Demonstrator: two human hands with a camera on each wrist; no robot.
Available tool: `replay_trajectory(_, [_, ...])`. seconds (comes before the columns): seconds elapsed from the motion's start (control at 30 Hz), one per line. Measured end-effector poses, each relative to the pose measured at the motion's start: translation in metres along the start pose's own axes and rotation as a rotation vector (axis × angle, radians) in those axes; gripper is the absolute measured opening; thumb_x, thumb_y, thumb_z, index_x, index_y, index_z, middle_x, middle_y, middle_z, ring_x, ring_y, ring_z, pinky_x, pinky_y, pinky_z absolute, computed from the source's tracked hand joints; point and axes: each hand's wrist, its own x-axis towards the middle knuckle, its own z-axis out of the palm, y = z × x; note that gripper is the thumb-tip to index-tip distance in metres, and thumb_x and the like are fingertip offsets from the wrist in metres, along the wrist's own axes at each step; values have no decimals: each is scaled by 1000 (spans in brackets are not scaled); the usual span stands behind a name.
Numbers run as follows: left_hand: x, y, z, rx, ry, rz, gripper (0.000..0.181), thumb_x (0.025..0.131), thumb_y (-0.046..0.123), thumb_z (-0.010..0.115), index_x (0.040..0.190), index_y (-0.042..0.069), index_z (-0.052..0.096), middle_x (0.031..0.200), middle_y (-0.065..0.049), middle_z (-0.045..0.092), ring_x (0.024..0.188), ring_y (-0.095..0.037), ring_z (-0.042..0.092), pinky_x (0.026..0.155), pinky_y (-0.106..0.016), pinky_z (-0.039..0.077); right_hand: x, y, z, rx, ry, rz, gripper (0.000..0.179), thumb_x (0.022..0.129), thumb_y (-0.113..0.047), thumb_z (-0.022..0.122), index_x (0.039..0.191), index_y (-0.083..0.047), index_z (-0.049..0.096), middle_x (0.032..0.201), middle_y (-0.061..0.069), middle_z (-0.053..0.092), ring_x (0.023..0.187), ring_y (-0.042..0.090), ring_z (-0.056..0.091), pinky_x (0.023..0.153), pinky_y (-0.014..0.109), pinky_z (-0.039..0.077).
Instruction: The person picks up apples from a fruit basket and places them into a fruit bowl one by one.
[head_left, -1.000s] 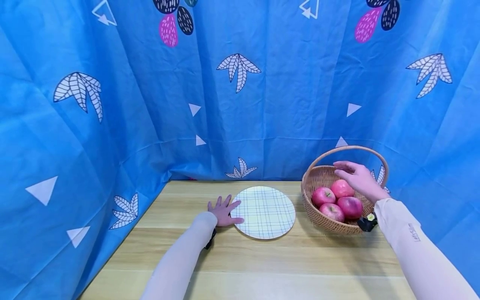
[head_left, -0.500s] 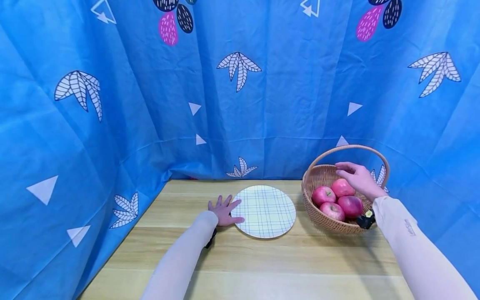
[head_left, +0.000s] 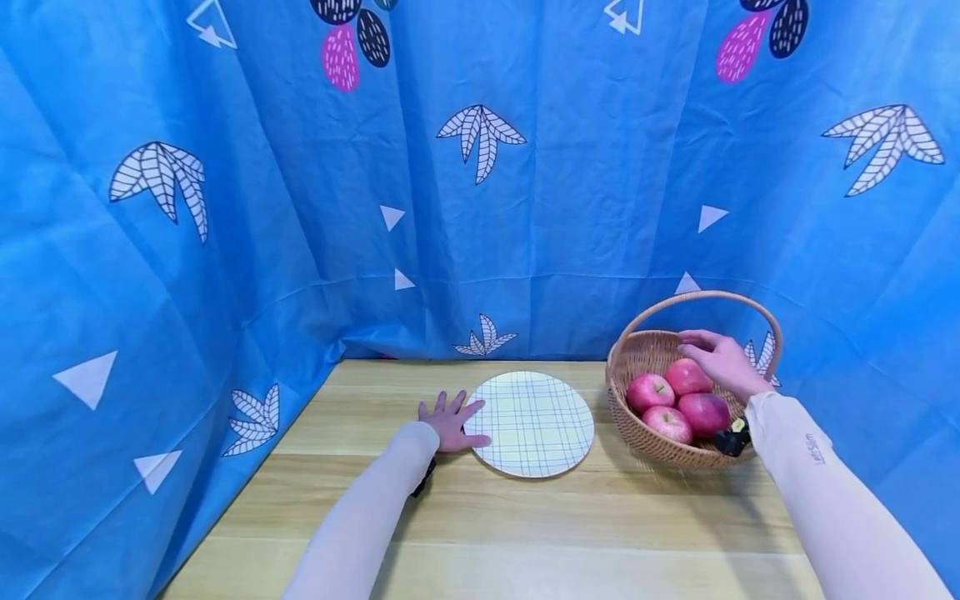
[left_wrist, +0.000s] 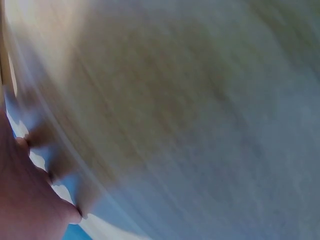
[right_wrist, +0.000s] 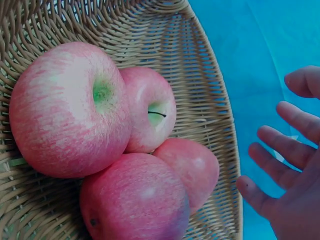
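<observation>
A round plate with a checked line pattern lies on the table. My left hand, fingers spread, rests at its left edge, thumb and forefinger overlapping the rim. The left wrist view shows that hand at the lower left, beside a blurred wooden surface. Over the wicker basket hovers my right hand, holding nothing, fingers relaxed and loosely bent. Several red apples fill the basket below it. In the right wrist view the fingers of my right hand are spread apart, clear of the apples.
The basket's tall arched handle rises above my right hand. A light wooden table bears plate and basket. Blue patterned curtain closes off the back and both sides.
My right hand has sunk slightly and shifted a little to the right over the basket. The left hand stays by the plate; the head view has drifted a touch.
</observation>
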Motion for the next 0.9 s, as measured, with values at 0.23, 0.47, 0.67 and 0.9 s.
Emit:
replay_trajectory(0.23, [8, -9, 11, 27, 28, -6, 100, 72, 99, 32, 158, 52, 13, 172, 1, 2, 155, -42, -4, 114, -76, -4, 6, 8, 6, -16, 0, -23, 63, 107, -43, 44, 150, 3, 41, 146, 33, 47, 134, 50, 44, 108, 63, 38])
replay_trajectory(0.47, [3, 0, -1, 39, 1, -12, 97, 77, 94, 39, 159, 49, 14, 172, 2, 3, 155, -44, -3, 115, -76, 1, 4, 14, 8, -54, -6, 1, 61, 107, -41, 42, 151, 0, 40, 148, 32, 45, 135, 50, 42, 106, 63, 39])
replay_trajectory(0.67, [7, -1, 2, 43, -5, 6, 100, 74, 98, 34, 159, 50, 11, 172, 3, 1, 155, -43, -5, 114, -76, -1, 1, 19, 6, -68, -19, 30, 63, 107, -44, 40, 151, 1, 39, 149, 33, 43, 136, 52, 38, 106, 67, 38])
replay_trajectory(0.9, [-11, 7, -9, 50, 18, 34, 97, 80, 93, 34, 161, 42, 16, 171, -3, 8, 156, -39, 1, 115, -75, 1, 1, 20, 6, -71, -21, 14, 60, 108, -40, 41, 149, 4, 40, 147, 35, 44, 134, 53, 40, 105, 67, 38])
